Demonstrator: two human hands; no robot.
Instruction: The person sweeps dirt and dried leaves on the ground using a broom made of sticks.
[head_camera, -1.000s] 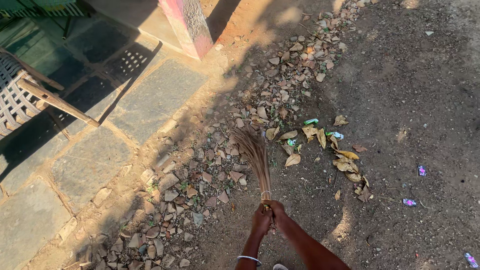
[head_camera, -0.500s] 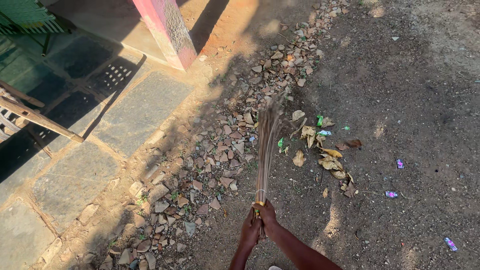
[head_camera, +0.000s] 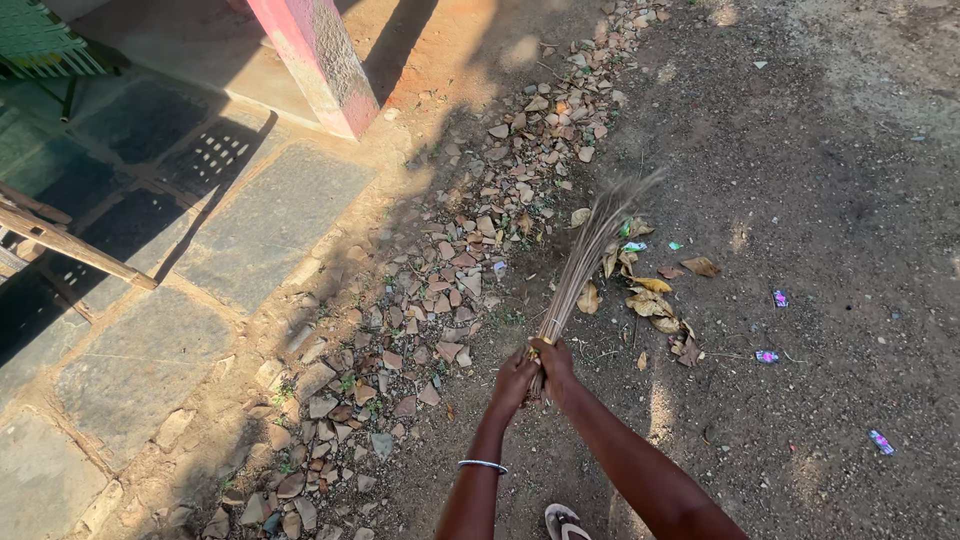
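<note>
Broom (head_camera: 585, 262) of bundled dry sticks angles up and to the right from your two hands, its splayed tips blurred over the dirt ground (head_camera: 830, 180). Your left hand (head_camera: 513, 382) and right hand (head_camera: 556, 368) are both clenched around the bound end, touching each other, the left wrist wearing a thin bangle (head_camera: 482, 465). Dry leaves (head_camera: 655, 305) and small bright wrappers (head_camera: 778, 298) lie just beside the tips and further right, while a band of broken stones (head_camera: 440, 300) runs to the left, along the paved slabs (head_camera: 270, 220) by a pink pillar (head_camera: 318, 62). You do well, judging from this, to keep the tips low and flat on the dirt, stroke lightly so the leaves gather and do not scatter, and steer clear of the stones, which would snag the sticks. Your sandal (head_camera: 563, 520) shows at the bottom edge.
</note>
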